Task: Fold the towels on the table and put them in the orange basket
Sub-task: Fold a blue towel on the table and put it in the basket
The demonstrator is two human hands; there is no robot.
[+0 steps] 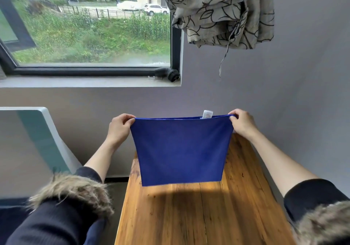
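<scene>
A blue towel [180,150] hangs in the air above the far part of the wooden table [189,216], folded double with a white label sticking up at its top edge. My left hand [120,125] pinches its top left corner. My right hand [241,123] pinches its top right corner. The towel's top edge is stretched straight between both hands and its lower edge hangs free just above the tabletop. No orange basket is in view.
A grey wall stands right behind the table. A patterned curtain [217,11] hangs bunched above right. A window with a sill [85,81] and a black round object [168,73] lies to the upper left. A white and teal panel [43,136] leans at left.
</scene>
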